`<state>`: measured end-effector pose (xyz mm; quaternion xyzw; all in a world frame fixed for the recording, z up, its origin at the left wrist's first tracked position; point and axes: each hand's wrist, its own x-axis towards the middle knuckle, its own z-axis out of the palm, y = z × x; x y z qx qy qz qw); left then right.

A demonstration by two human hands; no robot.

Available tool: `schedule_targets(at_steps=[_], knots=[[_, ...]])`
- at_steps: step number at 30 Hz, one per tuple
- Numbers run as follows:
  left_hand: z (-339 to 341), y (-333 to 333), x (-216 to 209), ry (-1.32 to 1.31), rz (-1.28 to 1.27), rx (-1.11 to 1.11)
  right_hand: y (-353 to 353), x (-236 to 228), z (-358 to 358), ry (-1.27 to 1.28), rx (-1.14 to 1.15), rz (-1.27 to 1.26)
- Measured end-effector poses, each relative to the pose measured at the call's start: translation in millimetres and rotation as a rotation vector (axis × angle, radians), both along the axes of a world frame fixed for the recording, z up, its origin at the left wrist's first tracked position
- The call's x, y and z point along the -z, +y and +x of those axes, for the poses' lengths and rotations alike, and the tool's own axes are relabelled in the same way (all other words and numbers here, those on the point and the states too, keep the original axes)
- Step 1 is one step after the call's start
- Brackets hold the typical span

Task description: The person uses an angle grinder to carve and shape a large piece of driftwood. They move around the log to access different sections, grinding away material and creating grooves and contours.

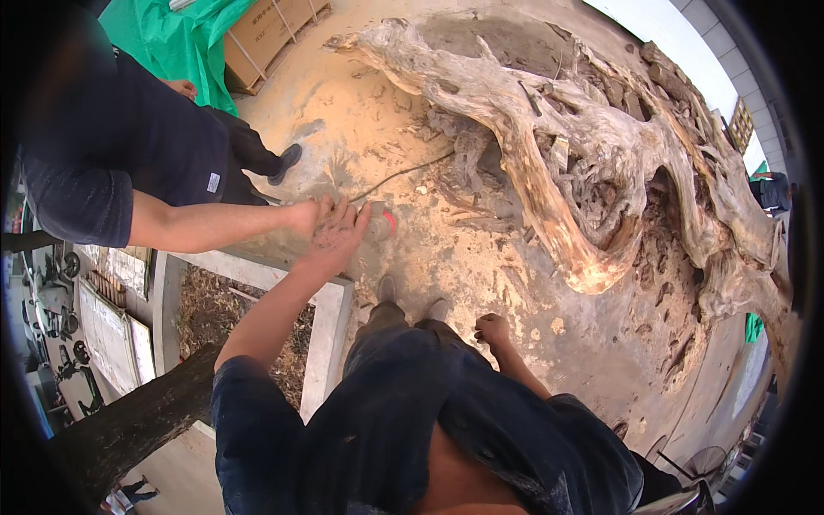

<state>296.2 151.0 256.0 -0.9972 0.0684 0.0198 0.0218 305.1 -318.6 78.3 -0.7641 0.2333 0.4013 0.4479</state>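
My left hand (338, 239), dusty and stretched forward to the left, has its fingers closed at a tool with a round grey head and a red edge (385, 225). A co-worker's bare forearm (215, 225) reaches in from the left, and that person's hand meets mine at the same tool. Both hands hide the tool's body, so its exact kind does not show. A dark cord (403, 173) runs from beside the hands toward the wood. Lower and to the right, my right hand (493, 330) hangs loosely curled with nothing visible in it.
A big gnarled tree root (524, 146) lies across the right, over sawdust-strewn concrete (481, 283). At left are a concrete-edged planter (324, 343) with a tree trunk (146, 421), a carton (273, 34) and green sheeting (184, 43). Another person (770, 190) stands far right.
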Motion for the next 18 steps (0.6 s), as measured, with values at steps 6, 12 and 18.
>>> schedule_targets(at_steps=[6,12,18], knots=[[45.9,40.4,5.7,0.203,-0.072,-0.097,1.4,-7.6,-17.9,0.003,0.113,0.01],[66.0,66.7,-6.0,0.027,-0.241,-0.074,38.9,-15.8,-17.8,0.0,0.138,-0.038],[100.5,44.1,-46.0,-0.234,-0.514,-0.118,139.4,-62.9,32.9,-0.19,0.006,0.067]])
